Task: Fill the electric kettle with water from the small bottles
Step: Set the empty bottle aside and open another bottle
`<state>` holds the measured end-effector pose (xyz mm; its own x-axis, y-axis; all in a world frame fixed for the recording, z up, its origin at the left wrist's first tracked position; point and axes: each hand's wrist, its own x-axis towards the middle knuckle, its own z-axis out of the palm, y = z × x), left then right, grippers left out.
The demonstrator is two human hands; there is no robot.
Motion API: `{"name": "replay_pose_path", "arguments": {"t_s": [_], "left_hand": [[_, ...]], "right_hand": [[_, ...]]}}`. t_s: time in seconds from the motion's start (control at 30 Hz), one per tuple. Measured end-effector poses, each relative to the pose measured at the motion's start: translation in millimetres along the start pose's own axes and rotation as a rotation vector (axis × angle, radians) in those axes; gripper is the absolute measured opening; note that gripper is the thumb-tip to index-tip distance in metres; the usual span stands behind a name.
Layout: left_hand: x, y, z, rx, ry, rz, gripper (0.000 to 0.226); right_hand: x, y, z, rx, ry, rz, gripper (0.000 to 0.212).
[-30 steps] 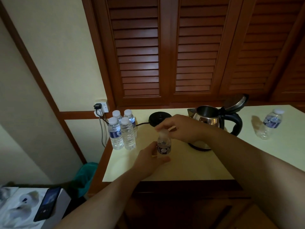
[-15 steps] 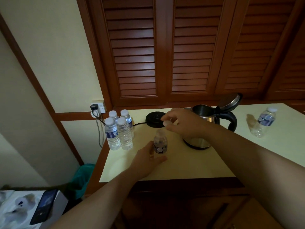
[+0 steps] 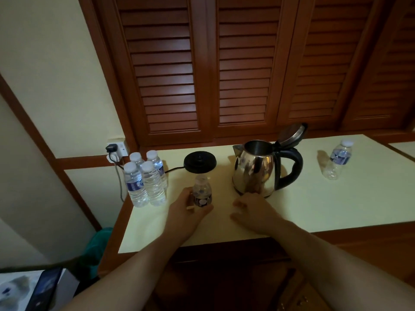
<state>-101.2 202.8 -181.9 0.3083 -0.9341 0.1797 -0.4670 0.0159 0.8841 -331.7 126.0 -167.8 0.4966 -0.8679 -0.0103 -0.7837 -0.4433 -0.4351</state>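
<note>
From the head view, a pale yellow table top (image 3: pixel 314 212) with a matte, smooth face runs from a dark wooden front edge back to the slatted wooden shutters (image 3: pixel 242 70). The left hand (image 3: pixel 183 217) curls round a small clear plastic bottle (image 3: pixel 202 193) standing upright near the front left part of the table; its cap looks to be off, though the neck is dim. The right hand (image 3: pixel 256 213) rests on the table just in front of the kettle (image 3: pixel 258 169), fingers loosely curled; whether it holds a cap cannot be told. The kettle is shiny rounded steel with a black handle, its lid tipped open, standing off its round black base (image 3: pixel 199 162), which lies behind the held bottle with a cord running left to a wall socket (image 3: pixel 116 148). Four capped full bottles (image 3: pixel 144 178) stand clustered at the table's left rear corner, close to the edge. A lone capped bottle (image 3: pixel 338 159), seemingly empty, stands well apart at the right. Bare table lies between the kettle and that bottle, and along the front edge.
</note>
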Motion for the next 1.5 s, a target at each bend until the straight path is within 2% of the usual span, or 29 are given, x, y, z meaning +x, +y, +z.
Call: {"name": "replay_pose_path", "arguments": {"t_s": [0.13, 0.2, 0.33, 0.4, 0.6, 0.83, 1.23, 1.5], "left_hand": [[12, 8, 4, -0.011, 0.034, 0.032, 0.045], [23, 14, 6, 0.006, 0.053, 0.059, 0.040], [50, 37, 6, 0.046, 0.057, 0.115, 0.046], [65, 52, 5, 0.057, 0.043, 0.153, 0.048], [106, 91, 4, 0.108, -0.067, 0.221, 0.038], [136, 121, 7, 0.272, -0.128, 0.302, 0.046], [175, 144, -4, 0.740, -0.270, 0.484, 0.071], [182, 156, -14, 0.872, -0.292, 0.542, 0.069]], "right_hand": [[-14, 31, -4, -0.063, 0.166, 0.113, 0.034], [-21, 51, -10, -0.117, 0.202, 0.152, 0.038], [-29, 82, -21, -0.249, 0.195, 0.249, 0.077], [-32, 90, -23, -0.223, 0.205, 0.318, 0.093], [-24, 95, -20, -0.197, 0.166, 0.360, 0.123], [-25, 98, -20, -0.157, 0.151, 0.348, 0.122], [-23, 104, -17, -0.136, 0.154, 0.348, 0.123], [-22, 106, -15, -0.164, 0.161, 0.342, 0.121]]}}
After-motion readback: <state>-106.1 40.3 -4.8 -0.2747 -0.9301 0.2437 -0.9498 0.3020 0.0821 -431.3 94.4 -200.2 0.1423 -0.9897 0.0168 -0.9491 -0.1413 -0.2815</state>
